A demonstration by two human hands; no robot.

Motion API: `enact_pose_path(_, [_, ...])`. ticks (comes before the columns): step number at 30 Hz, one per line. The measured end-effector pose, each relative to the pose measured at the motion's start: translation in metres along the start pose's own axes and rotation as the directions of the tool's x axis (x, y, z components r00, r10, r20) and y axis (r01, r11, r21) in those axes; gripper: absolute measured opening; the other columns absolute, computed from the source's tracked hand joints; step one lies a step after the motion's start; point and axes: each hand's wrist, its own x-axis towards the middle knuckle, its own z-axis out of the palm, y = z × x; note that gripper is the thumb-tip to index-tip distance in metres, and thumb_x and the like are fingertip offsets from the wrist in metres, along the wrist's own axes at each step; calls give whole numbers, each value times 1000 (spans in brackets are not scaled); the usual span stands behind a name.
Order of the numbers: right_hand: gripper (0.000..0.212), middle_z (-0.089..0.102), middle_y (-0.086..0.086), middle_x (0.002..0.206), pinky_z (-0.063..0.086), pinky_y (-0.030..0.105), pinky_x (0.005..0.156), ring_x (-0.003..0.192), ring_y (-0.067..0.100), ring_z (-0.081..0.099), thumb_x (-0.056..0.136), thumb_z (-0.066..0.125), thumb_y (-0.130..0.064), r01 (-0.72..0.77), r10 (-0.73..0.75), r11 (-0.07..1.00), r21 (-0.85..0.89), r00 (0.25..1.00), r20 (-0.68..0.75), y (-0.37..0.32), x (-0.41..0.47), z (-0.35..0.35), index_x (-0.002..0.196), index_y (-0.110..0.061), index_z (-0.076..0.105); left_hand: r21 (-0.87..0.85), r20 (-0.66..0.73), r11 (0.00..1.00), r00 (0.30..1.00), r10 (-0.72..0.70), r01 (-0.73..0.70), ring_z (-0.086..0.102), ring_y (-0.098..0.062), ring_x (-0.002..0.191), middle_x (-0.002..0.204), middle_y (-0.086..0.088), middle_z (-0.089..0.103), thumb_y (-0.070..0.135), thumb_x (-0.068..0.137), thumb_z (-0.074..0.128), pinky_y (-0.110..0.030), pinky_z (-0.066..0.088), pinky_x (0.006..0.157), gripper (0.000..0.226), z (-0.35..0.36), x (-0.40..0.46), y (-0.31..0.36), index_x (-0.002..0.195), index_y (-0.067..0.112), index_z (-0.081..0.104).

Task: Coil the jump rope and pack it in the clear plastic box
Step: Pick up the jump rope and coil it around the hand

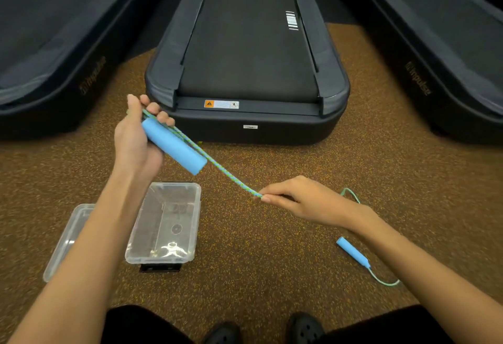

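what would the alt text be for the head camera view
A person's left hand holds a blue jump rope handle with rope loops, while the right hand pinches the taut rope. The second handle lies on the speckled floor; an open clear plastic box and lid sit below.

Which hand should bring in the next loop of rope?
Right. The right hand already pinches the rope with its fingers, nearest the slack and the floor handle. The left hand is full, holding the other handle and gathered loops.
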Motion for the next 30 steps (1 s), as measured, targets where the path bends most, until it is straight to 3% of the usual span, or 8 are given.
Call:
enact_pose_path(3, [30,70,-17,108,52,34,78,96,6,65,97,42,-44,62,-78,986,-155,992,-96,-16,-8,-12,121,-38,60,293,15,956,1000,23,-26,57,-9,49,56,7,59,32,101,37,-23,52,56,29,10,-9,-15,82,16,50])
enact_pose_path(7, [24,70,-18,95,53,30,69,81,-2,62,94,50,-44,114,-158,976,-187,956,-245,-27,-10,-20,105,-34,69,495,170,867,985,-37,-53,70,-17,57,62,-3,70,26,103,33,-27,58,59,29,22,-26,-39,90,8,52])
enact_pose_path(10, [20,68,-15,86,48,24,65,70,-3,53,91,55,-42,138,-172,982,-129,937,-304,-30,-6,-22,96,-31,71,567,238,823,963,-125,-33,72,-20,63,69,-7,73,27,102,33,-28,59,62,31,28,-37,-55,90,7,54])
enact_pose_path(13, [16,65,-14,82,47,29,64,70,0,54,90,59,-39,150,-145,989,-18,912,-384,-31,0,-22,93,-30,71,627,272,779,934,-231,10,71,-18,63,73,-8,74,26,102,34,-26,58,60,32,34,-47,-66,89,6,56])
enact_pose_path(16, [16,53,-19,69,44,31,59,65,-1,51,87,59,-39,145,-96,987,76,889,-449,-27,5,-23,91,-29,72,748,290,663,910,-298,-21,68,-14,61,73,-6,73,28,100,38,-27,56,58,31,35,-56,-74,91,9,62])
enact_pose_path(21, [9,61,-9,74,45,32,61,65,4,54,86,65,-30,106,2,974,202,880,-475,-20,8,-24,88,-24,72,799,352,601,817,-456,-8,62,-19,49,71,-24,67,29,101,37,-29,53,54,42,37,-65,-78,93,-3,62])
enact_pose_path(26, [4,63,-7,66,37,16,56,53,3,47,83,71,-21,119,67,930,347,875,-479,-19,8,-22,82,-18,71,801,370,598,782,-502,4,53,-18,45,68,-15,69,33,100,38,-25,43,48,47,36,-65,-80,92,-4,66])
enact_pose_path(30, [12,55,-12,59,35,15,53,51,2,41,77,76,-18,129,127,882,454,861,-492,-18,12,-21,79,-18,64,804,332,591,773,-541,68,50,-13,43,57,-5,60,36,99,40,-27,41,52,55,35,-64,-80,89,-14,59])
